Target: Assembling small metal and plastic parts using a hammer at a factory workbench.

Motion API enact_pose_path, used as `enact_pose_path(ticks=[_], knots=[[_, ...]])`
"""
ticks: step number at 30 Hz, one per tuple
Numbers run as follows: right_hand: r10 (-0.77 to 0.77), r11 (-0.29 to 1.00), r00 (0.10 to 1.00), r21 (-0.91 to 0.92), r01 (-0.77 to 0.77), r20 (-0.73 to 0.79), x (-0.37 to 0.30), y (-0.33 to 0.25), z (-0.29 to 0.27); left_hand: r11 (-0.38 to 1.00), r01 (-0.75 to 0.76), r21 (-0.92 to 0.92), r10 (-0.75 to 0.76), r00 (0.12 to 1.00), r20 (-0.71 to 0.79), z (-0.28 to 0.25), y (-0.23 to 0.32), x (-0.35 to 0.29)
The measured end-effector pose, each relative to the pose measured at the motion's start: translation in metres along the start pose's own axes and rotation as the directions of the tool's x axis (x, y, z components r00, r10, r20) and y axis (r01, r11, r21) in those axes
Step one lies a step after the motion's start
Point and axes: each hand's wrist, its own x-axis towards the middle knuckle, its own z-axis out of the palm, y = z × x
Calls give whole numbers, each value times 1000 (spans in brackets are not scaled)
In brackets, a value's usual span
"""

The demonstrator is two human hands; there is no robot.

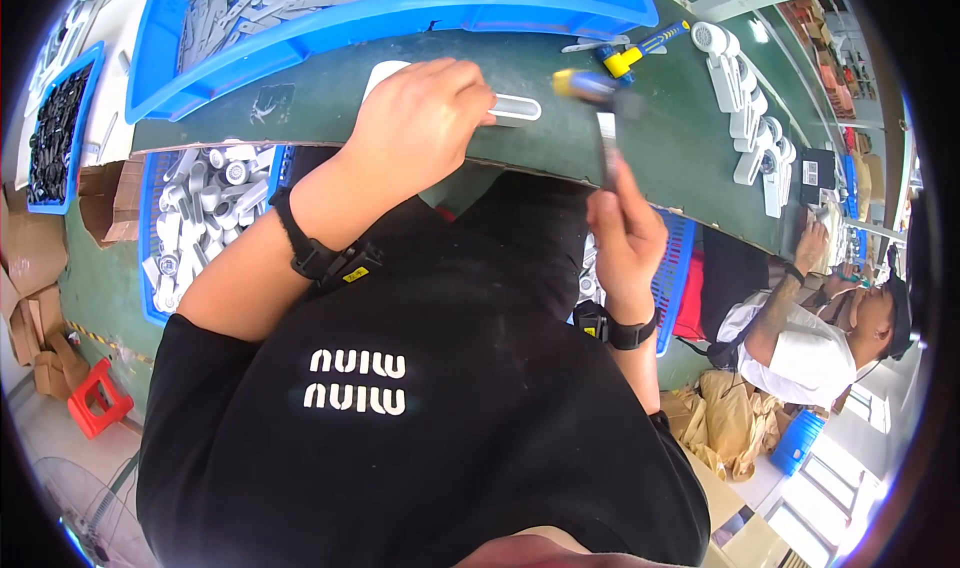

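Observation:
My left hand is closed over a white plastic part on the green table, pinning it near the front edge. A long handle-like end with a slot sticks out to the right of my fingers, and a rounded edge shows behind the hand. My right hand grips the dark handle of a hammer, held up over the table to the right of the part. The hammer's yellow and dark head is smeared by motion. Behind it lies a second hammer with a yellow and blue handle.
A big blue bin with grey flat strips stands at the back. White assembled parts line the table's right side. Crates of white parts sit below the edge. At far left is a blue tray of black pieces. A co-worker sits right.

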Motion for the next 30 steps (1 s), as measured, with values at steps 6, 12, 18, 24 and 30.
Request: enact_pose_path(ticks=[6, 12, 18, 24, 30], knots=[[-287, 922, 953, -243, 301, 92, 18, 3, -3, 999, 39, 29, -41, 997, 62, -5, 6, 3], [11, 863, 981, 494, -106, 192, 16, -14, -34, 996, 50, 70, -60, 986, 153, -13, 12, 6], [69, 930, 989, 349, -112, 133, 19, -18, -16, 982, -173, 71, 144, 943, 300, -24, 20, 19], [-45, 969, 970, 246, -15, 237, 14, 1, -13, 995, -104, 4, 101, 973, 207, -28, 12, 8], [41, 970, 993, 232, -66, 112, 19, -5, -7, 991, 106, -81, -102, 994, 45, -3, -1, -3]])
